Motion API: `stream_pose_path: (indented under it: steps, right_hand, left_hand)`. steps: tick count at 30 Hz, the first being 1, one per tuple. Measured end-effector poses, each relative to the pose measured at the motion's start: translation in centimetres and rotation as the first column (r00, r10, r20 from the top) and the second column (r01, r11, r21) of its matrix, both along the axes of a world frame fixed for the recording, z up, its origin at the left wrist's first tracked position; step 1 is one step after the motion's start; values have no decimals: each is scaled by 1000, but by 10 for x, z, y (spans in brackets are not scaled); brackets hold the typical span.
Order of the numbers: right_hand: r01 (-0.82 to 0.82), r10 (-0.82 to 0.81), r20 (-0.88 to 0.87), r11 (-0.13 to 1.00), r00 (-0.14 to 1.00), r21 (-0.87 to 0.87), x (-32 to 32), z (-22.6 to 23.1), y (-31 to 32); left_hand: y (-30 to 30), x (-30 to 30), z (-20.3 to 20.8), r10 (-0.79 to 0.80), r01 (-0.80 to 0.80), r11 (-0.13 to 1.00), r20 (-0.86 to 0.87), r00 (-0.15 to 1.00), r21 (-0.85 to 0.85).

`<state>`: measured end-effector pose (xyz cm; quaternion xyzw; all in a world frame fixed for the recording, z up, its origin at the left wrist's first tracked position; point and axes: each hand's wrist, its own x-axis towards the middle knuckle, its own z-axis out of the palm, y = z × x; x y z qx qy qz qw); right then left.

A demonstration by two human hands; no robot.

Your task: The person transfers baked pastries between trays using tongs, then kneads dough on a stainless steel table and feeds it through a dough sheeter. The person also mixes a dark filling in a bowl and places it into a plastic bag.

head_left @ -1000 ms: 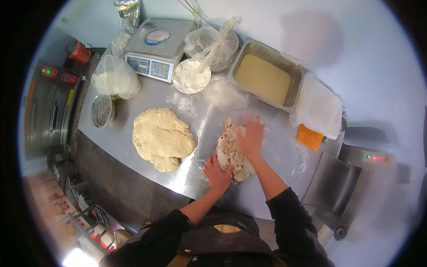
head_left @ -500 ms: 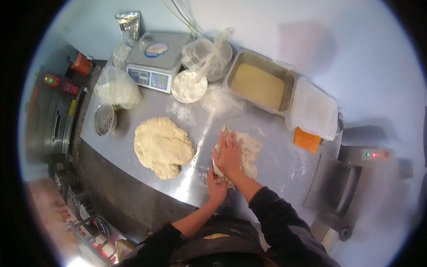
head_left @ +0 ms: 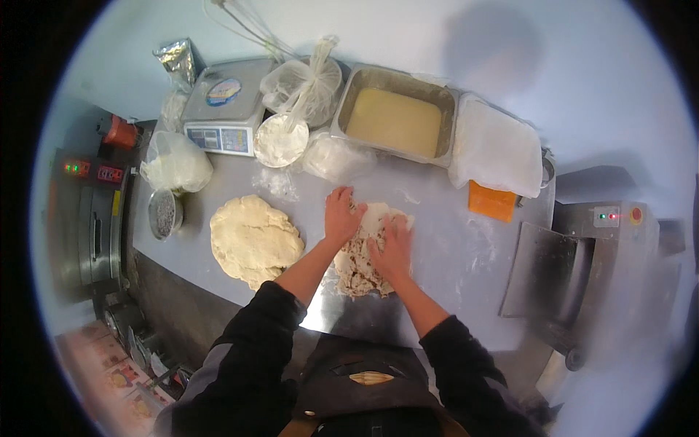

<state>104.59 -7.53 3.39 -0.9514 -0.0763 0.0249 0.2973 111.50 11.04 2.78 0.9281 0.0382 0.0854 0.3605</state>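
A crumbly piece of dough with brown bits [head_left: 358, 273] lies on the metal table in front of me. My left hand [head_left: 342, 218] rests at its far left edge, thumb apart from the fingers. On the dough's right side is my right hand [head_left: 393, 247], fingers spread and slightly blurred. Both hands touch the dough without closing round it. To the left sits a larger, smooth, pale yellow mound of dough [head_left: 255, 240], apart from my hands.
Along the back stand a scale [head_left: 222, 109], a bowl of white flour [head_left: 281, 140] and a metal pan of yellow batter [head_left: 397, 120]. A bowl of dark bits [head_left: 165, 215] is at the left, an orange scraper [head_left: 491, 201] at the right. A steel machine [head_left: 575, 269] flanks the table's right side.
My left hand has moved from the dough's near edge to its far left edge. My right hand has shifted to the right side. The brown, broken part of the dough now shows.
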Motion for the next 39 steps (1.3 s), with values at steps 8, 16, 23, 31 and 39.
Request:
stream_pose_path:
  steps: [8,16,23,31,39]
  right_hand:
    - [105,-110,36,988,993,115,15,4,14]
    - [16,-14,46,999,999,-43,29,10,16]
    - [43,-42,12,990,999,-137,-19,15,-9]
    - [264,-264,18,957,964,-120,-55,9,5]
    - [439,-434,-70,881,898,179,-83,-16,50]
  left_hand:
    - [-11,-17,11,-68,69,997,-33,997,34]
    - [-4,4,0,-236,239,964,-33,971,117]
    - [-3,8,18,-272,291,937,-118,955,195]
    - [-18,-102,28,-69,122,962,-215,974,243]
    - [-7,-109,-4,-29,15,990,-100,995,-140]
